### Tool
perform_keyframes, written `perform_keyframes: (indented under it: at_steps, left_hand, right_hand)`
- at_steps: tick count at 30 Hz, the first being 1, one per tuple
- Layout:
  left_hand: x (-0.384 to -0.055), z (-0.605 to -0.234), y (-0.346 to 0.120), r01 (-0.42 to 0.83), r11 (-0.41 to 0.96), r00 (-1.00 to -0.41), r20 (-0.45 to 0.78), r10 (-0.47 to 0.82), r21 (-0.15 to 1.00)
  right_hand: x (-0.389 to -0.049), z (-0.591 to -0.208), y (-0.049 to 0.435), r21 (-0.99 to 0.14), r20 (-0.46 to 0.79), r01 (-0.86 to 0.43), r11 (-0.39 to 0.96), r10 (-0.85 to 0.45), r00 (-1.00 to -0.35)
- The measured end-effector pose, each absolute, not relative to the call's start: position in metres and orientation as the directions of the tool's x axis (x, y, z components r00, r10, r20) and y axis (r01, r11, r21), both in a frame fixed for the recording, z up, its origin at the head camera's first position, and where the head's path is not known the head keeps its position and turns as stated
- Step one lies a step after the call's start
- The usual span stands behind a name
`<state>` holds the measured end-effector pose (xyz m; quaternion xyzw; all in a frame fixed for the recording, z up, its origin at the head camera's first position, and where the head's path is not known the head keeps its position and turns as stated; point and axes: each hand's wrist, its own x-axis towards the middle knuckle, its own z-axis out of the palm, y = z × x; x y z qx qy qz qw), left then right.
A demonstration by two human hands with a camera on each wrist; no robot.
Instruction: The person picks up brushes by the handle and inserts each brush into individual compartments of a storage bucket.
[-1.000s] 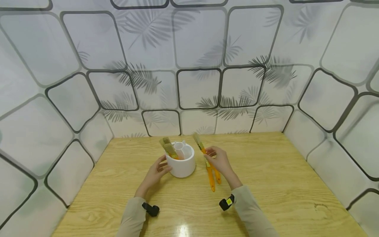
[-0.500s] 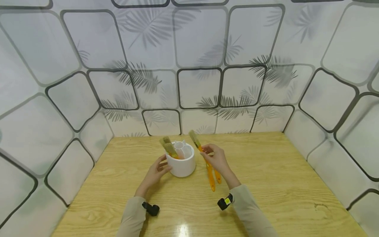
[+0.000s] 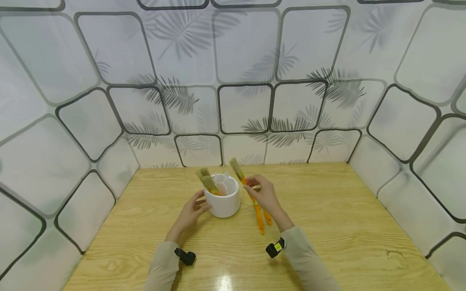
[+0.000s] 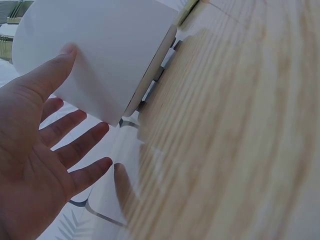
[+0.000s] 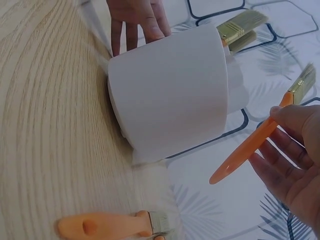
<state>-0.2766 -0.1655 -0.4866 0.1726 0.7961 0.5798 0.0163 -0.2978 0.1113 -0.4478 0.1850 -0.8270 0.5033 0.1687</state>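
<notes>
A white round holder (image 3: 223, 207) with inner dividers stands on the table, with brushes (image 3: 207, 182) upright in its left side, bristles up. My left hand (image 3: 191, 208) is at the holder's left side; in the left wrist view its thumb rests on the white wall (image 4: 110, 55) and the fingers are extended. To the right of the holder, my right hand (image 3: 263, 194) pinches a paintbrush (image 5: 250, 145) by its orange handle between thumb and fingers. That brush is tilted, bristles up and leaning left, raised close to the holder's rim.
Two more orange-handled paintbrushes (image 3: 260, 221) lie on the wooden table (image 3: 120, 242) below my right hand, one partly hidden by it. A patterned curtain (image 3: 244, 109) rises behind the table and along both sides. Each wrist carries a small black camera (image 3: 185, 256).
My right hand has moved a little left and up with the paintbrush, bringing its bristles nearer the holder. The left hand and the holder have stayed where they were.
</notes>
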Motion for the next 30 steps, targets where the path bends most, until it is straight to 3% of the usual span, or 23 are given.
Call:
perform_keyframes:
  at_steps: [24,30]
  left_hand:
    - [-0.276,-0.484,-0.166,0.238,0.302,-0.944,0.147,0.294,0.923]
    - [-0.285,-0.499,-0.169,0.24,0.285,-0.947,0.159,0.28,0.928]
  right_hand:
    - [-0.296,-0.441,0.103,-0.757,0.516,-0.527,0.385,-0.142,-0.845]
    - [-0.297,-0.438,0.101,-0.764,0.512,-0.526,0.375,-0.144,-0.847]
